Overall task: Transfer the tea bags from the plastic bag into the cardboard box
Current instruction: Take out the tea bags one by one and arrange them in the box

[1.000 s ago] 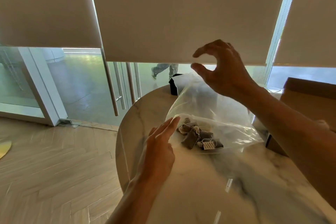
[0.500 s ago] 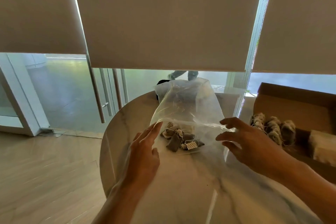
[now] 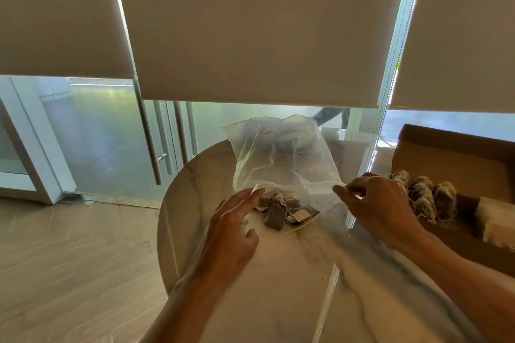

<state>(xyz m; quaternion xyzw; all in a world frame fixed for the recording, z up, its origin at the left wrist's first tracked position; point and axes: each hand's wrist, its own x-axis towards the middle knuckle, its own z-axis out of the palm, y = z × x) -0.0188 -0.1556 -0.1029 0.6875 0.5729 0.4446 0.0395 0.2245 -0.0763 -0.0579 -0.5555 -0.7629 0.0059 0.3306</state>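
A small heap of grey-brown paper tea bags with white string tags (image 3: 284,210) lies inside the clear, crumpled plastic bag (image 3: 281,159), at its near end, on the round white marble-pattern table (image 3: 278,287). The bag's mouth faces the person; its far end stands up loosely.

Progress: partly done. Several tea bags (image 3: 423,192) already lie in a row in the open brown cardboard box (image 3: 451,153) at the table's right side, beside a pale block whose nature cannot be told. The heap in the plastic bag remains to be moved, so the task is judged unfinished.

The left hand (image 3: 231,234) lies at the left corner of the bag's mouth, fingers nearly straight, fingertips touching the film edge; no grip is evident. The right hand (image 3: 379,206) pinches the right edge of the mouth between thumb and curled fingers.

Change against the earlier frames: one second ago the right hand was raised above the bag, curled and holding nothing; half a second ago it reached toward the bag with spread fingers. It now has the edge. The left hand has stayed at the left corner. The heap has not moved within the bag.

Behind the table hang beige roller blinds (image 3: 250,22) over glass.
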